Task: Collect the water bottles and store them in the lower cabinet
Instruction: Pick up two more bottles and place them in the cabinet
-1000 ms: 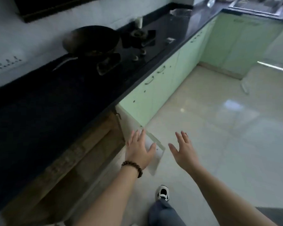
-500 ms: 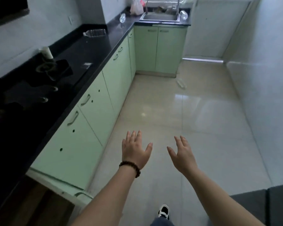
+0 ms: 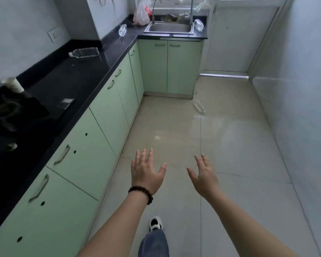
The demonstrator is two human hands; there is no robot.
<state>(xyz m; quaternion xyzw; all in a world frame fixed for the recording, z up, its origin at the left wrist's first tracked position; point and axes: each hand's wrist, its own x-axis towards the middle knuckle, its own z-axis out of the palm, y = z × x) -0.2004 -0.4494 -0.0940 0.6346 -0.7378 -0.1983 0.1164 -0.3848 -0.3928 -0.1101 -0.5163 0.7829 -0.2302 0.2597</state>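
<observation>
Head view, nearest first: the left hand [image 3: 145, 172], with a dark bead bracelet [image 3: 141, 192] at the wrist, and the right hand [image 3: 204, 176] hang over the floor tiles with fingers spread apart, holding nothing. A sneaker [image 3: 155, 223] steps forward below them.

Taking the sink [image 3: 170, 27] at the far end as the landmark: one clear water bottle [image 3: 199, 107] lies on its side on the floor, well in front of the sink cabinet and a little to the right. A second bottle [image 3: 84, 52] lies flat on the black countertop [image 3: 93, 69], well to the left of the sink and nearer the camera. A third [image 3: 122, 30] lies just left of the sink at the counter's corner, and a fourth [image 3: 198, 25] rests at the sink's right rim.

All four look like thin clear plastic, probably light; whether they hold water cannot be told. Lying down, they will likely roll if nudged, and the walls should give under a hard squeeze. A wrap around the middle of the body seems the safest hold, or the stiffer neck below the cap. The green lower cabinets [image 3: 85, 145] beside the hands are shut in this view.
</observation>
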